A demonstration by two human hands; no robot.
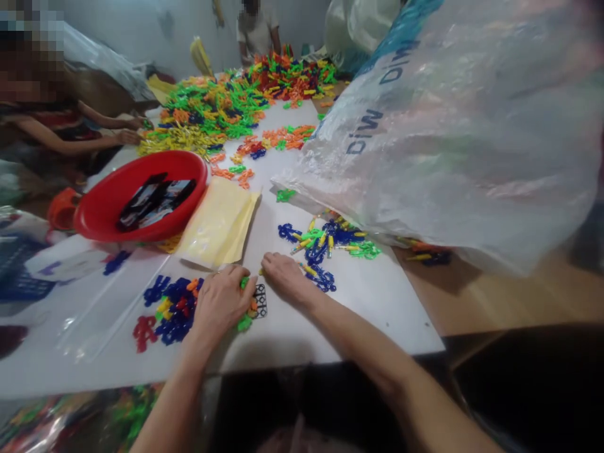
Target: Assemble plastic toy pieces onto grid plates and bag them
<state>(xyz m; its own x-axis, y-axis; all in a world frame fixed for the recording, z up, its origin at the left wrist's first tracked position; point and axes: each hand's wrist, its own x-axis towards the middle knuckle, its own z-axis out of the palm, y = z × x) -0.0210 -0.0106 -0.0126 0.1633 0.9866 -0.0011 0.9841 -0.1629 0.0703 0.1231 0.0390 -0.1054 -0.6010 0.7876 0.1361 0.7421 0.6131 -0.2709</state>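
My hands lie slightly apart by a small black plastic grid (262,302): the left hand (221,297) cupped over bright green and orange plastic pieces (244,323) at its left edge, the right hand (287,275) just beyond it. I cannot tell either grip. Light left fingertips would best steady the pieces.

1 red basin (97,217) beside 1 yellow packet (219,223), 1 big printed bag (448,138)

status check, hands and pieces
left hand on green and orange pieces, right hand low over the table, yellow packet just beyond
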